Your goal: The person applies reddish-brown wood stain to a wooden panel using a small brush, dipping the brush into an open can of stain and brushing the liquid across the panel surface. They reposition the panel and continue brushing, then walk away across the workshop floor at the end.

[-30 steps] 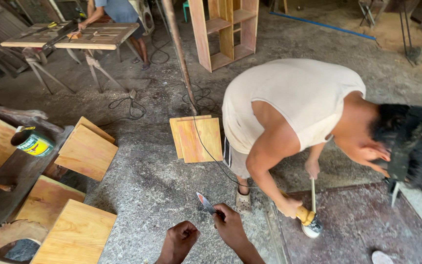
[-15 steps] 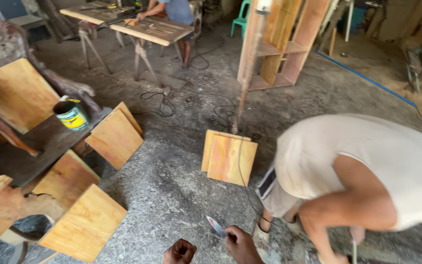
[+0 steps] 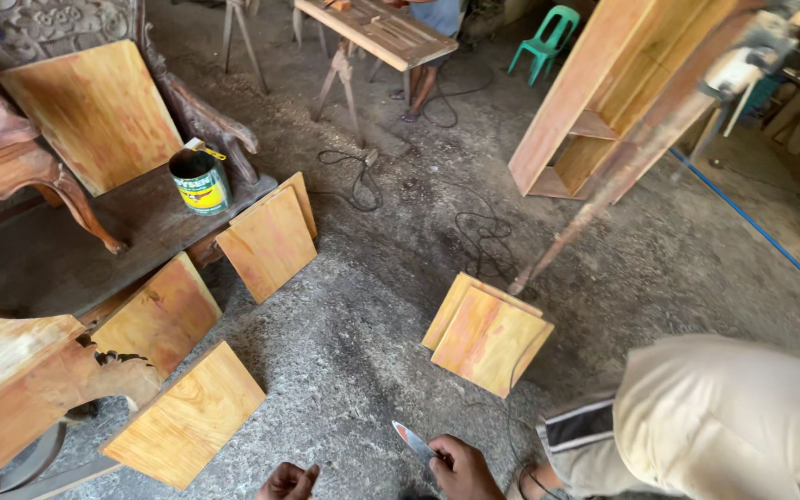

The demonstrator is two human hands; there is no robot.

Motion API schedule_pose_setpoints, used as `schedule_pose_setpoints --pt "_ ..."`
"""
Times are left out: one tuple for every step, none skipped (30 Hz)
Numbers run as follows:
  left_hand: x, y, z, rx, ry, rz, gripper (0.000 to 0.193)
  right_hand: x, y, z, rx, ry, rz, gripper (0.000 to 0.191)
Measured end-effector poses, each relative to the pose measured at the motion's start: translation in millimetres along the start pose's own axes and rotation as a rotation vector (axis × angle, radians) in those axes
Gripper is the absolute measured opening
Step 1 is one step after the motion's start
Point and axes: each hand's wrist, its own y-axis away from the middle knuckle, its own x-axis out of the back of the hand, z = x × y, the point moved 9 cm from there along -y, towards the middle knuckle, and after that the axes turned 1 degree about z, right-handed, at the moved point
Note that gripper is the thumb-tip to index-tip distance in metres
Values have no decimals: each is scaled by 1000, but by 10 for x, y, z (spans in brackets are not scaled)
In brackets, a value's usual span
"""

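Far left of the frame: carved wooden furniture [image 3: 11, 167] beside a large orange-stained panel [image 3: 94, 111] leaning upright. Just right of that panel, an open paint can [image 3: 198, 181] standing on a dark board. Lower left: two more stained panels, one [image 3: 161, 313] leaning by the carved piece, one [image 3: 187, 417] lying tilted on the dusty concrete floor [image 3: 354, 315]. Left of centre, another leaning panel pair [image 3: 270, 241]. Bottom edge, left of centre: left hand [image 3: 289, 481], fingers curled in, nothing seen in it, only partly in frame. Just right of it: right hand [image 3: 463, 468], closed around the handle of a putty knife [image 3: 413, 439], blade pointing up-left over the floor. Centre right: stacked square panels [image 3: 488, 335] at the foot of a slanting post [image 3: 622, 157]. Lower right: a co-worker's bent back in a pale shirt [image 3: 733, 417]. Top: sawhorse table [image 3: 377, 32], green plastic chair [image 3: 548, 37], open shelf unit [image 3: 594, 102].
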Motion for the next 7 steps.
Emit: schedule_pose_setpoints --pt "49 -156 29 -32 22 9 38 -47 -171 -9 -41 14 -41 19" --pt "113 -277 -3 -21 -9 47 34 -104 -320 8 -86 28 -85 18" --pt "180 -400 -34 -9 -44 84 30 -168 -470 38 -131 39 -128 17" --pt "225 -507 -75 2 -79 126 27 -171 -671 17 -104 46 -110 19" --pt "259 -606 -79 -28 -179 154 21 -214 -880 -3 -78 48 -102 21" --pt "326 -713 -118 -46 -286 195 19 -334 -1080 4 -54 47 -111 23" --pt "431 -733 -227 -37 -399 253 21 -159 -1420 118 -68 46 -187 23"
